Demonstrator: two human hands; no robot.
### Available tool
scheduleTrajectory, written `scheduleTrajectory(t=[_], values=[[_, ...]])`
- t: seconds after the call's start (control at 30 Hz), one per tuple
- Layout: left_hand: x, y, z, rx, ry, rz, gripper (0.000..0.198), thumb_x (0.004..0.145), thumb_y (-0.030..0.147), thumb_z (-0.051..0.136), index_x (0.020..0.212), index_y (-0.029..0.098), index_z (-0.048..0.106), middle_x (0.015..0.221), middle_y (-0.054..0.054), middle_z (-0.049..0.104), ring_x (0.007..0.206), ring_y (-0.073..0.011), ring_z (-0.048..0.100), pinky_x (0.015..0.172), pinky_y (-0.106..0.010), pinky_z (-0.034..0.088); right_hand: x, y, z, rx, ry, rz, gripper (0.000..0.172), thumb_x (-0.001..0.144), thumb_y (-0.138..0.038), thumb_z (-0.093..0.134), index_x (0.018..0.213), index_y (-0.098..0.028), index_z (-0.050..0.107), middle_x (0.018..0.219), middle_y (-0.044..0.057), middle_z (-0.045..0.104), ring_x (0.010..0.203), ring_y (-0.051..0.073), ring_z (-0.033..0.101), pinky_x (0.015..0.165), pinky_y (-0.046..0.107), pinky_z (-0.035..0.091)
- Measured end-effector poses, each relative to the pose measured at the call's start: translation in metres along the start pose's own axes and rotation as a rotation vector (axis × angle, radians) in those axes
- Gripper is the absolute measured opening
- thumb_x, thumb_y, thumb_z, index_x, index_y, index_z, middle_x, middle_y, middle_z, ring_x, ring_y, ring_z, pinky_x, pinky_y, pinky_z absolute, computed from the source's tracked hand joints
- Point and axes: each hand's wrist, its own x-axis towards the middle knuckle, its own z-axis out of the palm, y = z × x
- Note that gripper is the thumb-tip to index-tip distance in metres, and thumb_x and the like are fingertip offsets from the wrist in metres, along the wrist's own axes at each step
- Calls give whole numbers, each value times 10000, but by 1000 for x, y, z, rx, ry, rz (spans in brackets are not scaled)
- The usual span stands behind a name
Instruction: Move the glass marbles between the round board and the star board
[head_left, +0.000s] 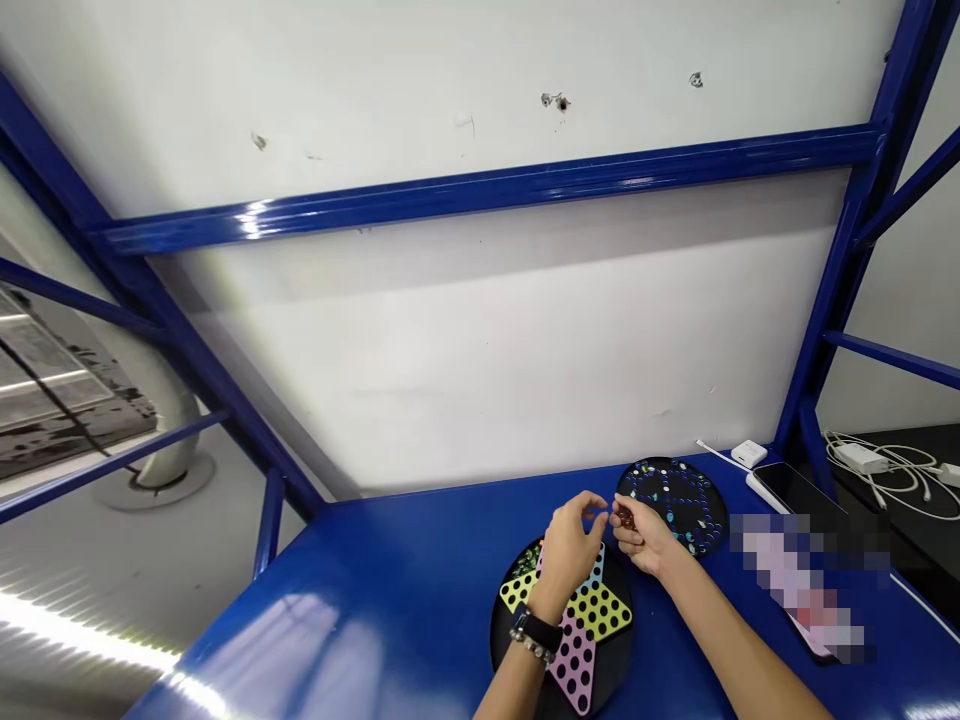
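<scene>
A round black Chinese checkers board [578,655] with pink, yellow and light-blue star points lies on the blue table. Above its far part, my left hand [574,545] is curved, thumb and index finger apart, with nothing visible between them. Close by on the right, my right hand [643,538] is closed around several small brown marbles [625,517], partly hidden by the fingers. Green marbles [525,563] sit at the board's far left, partly covered by my left hand. Behind my right hand lies a round black tray [709,482] holding several blue, teal and white pieces.
A white charger [748,454] with a cable and a dark phone [795,490] lie at the table's back right. A blurred-out item [806,595] is nearer. Blue frame posts [832,270] and a crossbar [480,190] surround the blue table [390,560] before a white wall.
</scene>
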Motion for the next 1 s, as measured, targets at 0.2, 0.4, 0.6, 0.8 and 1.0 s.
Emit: scheduleTrajectory(t=[0.2, 0.4, 0.6, 0.8, 1.0], values=[[-9, -59, -43, 145, 7, -188, 286, 926, 316, 410, 1015, 230, 668, 1044, -42, 715, 926, -192, 667, 712, -273, 501, -3, -18, -25, -962, 449, -619, 363, 902, -435, 504, 624, -212, 438, 594, -15, 490, 510, 108, 423, 485, 239, 283], [-28, -86, -69, 454, -193, -225, 271, 900, 203, 464, 1058, 243, 681, 1091, -26, 705, 1005, -205, 654, 775, -272, 483, -13, -22, -28, -1599, 630, -574, 220, 939, -323, 461, 789, -212, 577, 902, 55, 638, 821, 184, 577, 647, 270, 341], [-32, -68, -56, 633, -258, -100, 337, 925, 166, 467, 1193, 233, 660, 1168, -61, 645, 1049, -208, 640, 794, -266, 494, -11, -18, -25, -1649, 630, -573, 248, 951, -395, 462, 868, -217, 613, 967, 74, 645, 928, 231, 563, 713, 313, 362], [-22, -59, -56, 770, -353, -114, 267, 901, 144, 534, 1109, 209, 688, 1110, -84, 645, 910, -197, 691, 719, -254, 506, -9, -16, -26, -1611, 615, -582, 252, 942, -410, 480, 877, -213, 623, 961, 89, 633, 917, 235, 567, 746, 332, 379], [-10, -55, -59, 891, -445, -34, 282, 864, 115, 578, 1113, 195, 681, 1109, -100, 661, 912, -221, 700, 744, -282, 530, -10, -16, -25, -1604, 600, -579, 278, 948, -435, 462, 861, -216, 608, 957, 79, 633, 918, 236, 568, 770, 346, 379]])
